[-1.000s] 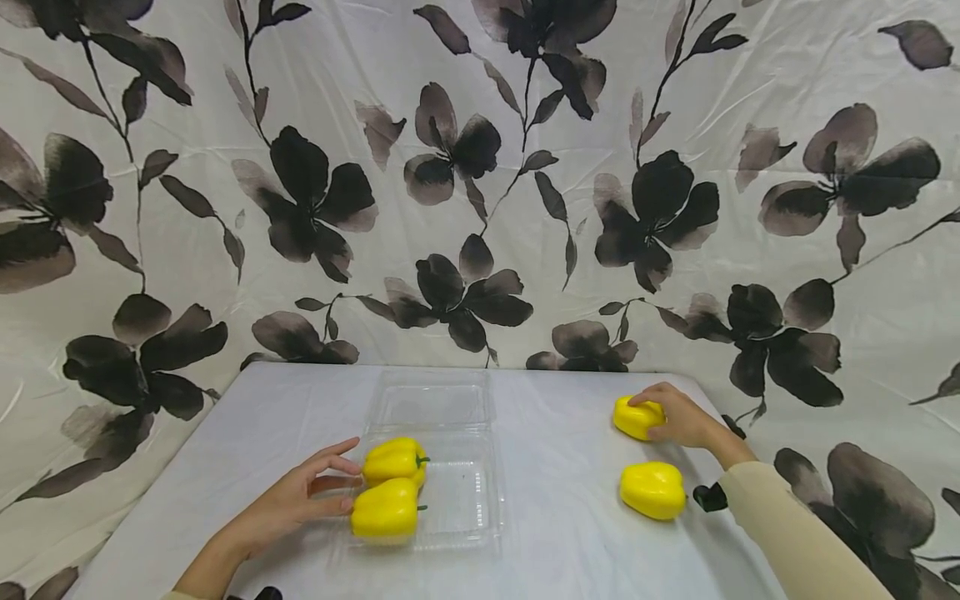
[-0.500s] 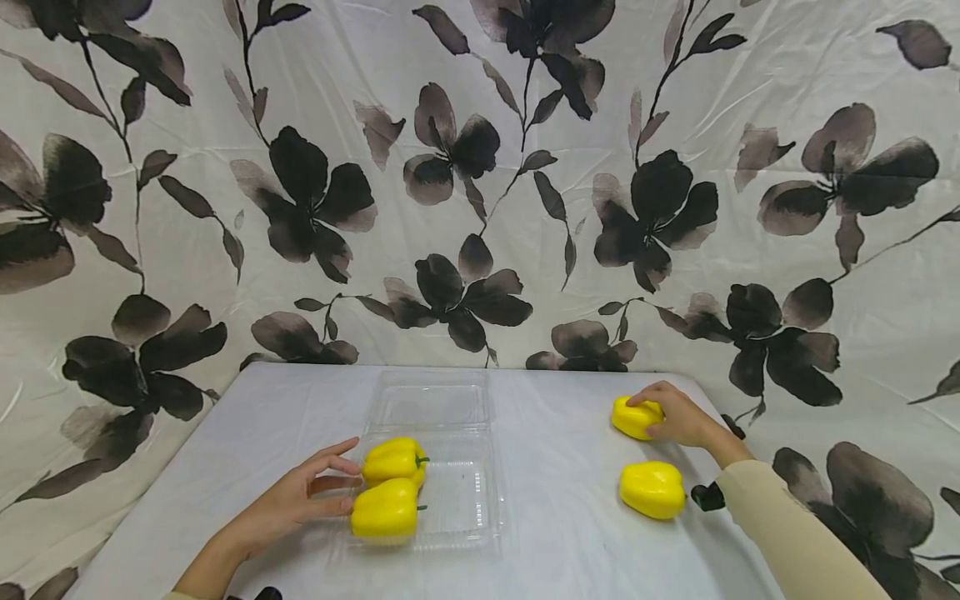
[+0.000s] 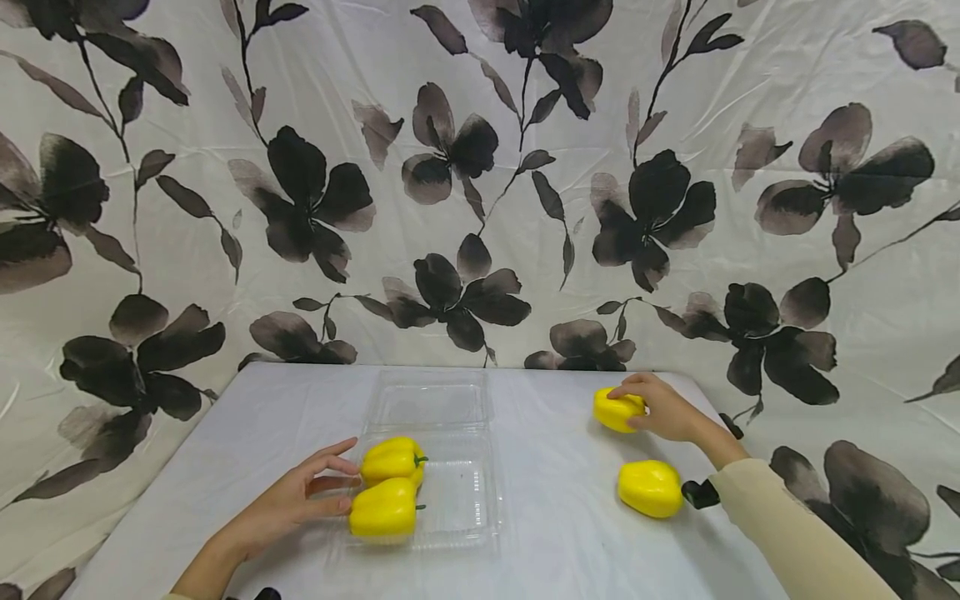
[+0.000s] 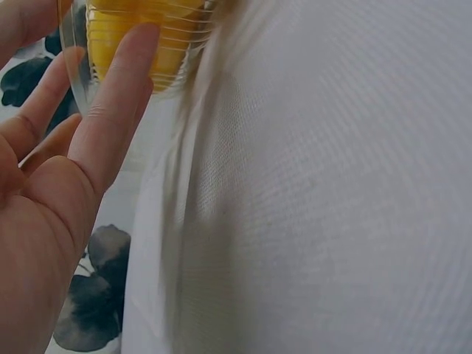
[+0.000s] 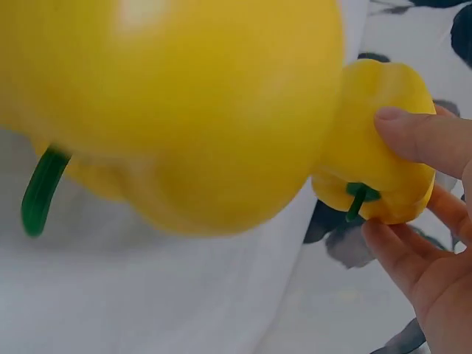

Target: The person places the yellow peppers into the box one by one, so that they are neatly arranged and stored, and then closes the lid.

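Observation:
My right hand (image 3: 667, 408) holds a yellow bell pepper (image 3: 609, 410) at the far right of the table. In the right wrist view the thumb lies on one side of this pepper (image 5: 369, 136), fingers on the other, its green stem showing. A second yellow bell pepper (image 3: 650, 489) lies nearer, looming large in that view. Two more bell peppers, a far one (image 3: 388, 460) and a near one (image 3: 382, 510), sit along the left side of a clear plastic clamshell box (image 3: 461, 500). My left hand (image 3: 288, 500) rests with extended fingers at the box's left wall, thumb tip against it in the left wrist view.
The box's clear lid (image 3: 429, 406) lies folded back toward the table's far edge. A white cloth covers the table (image 3: 555, 533). Behind it hangs a floral-patterned curtain (image 3: 555, 267).
My right hand has shifted a little left with the bell pepper in its grip, away from the table's right edge. The left hand and the peppers in the box stay where they were.

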Demonstrator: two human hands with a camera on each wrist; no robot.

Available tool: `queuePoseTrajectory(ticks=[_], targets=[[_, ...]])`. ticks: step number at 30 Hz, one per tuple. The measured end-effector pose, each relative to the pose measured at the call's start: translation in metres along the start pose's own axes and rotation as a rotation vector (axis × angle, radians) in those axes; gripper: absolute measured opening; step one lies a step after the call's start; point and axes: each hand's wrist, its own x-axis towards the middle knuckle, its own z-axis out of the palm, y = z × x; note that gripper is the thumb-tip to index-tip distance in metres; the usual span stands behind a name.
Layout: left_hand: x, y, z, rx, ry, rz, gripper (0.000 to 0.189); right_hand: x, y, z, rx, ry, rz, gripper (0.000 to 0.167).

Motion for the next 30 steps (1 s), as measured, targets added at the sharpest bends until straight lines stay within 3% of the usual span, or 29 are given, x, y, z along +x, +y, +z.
queuePoseTrajectory(ticks=[30], targets=[[0.0,-0.002,-0.002,0.007,-0.022,0.027,0.043,0.019,-0.101,0.005,0.018,-0.002,-0.233,0.044]])
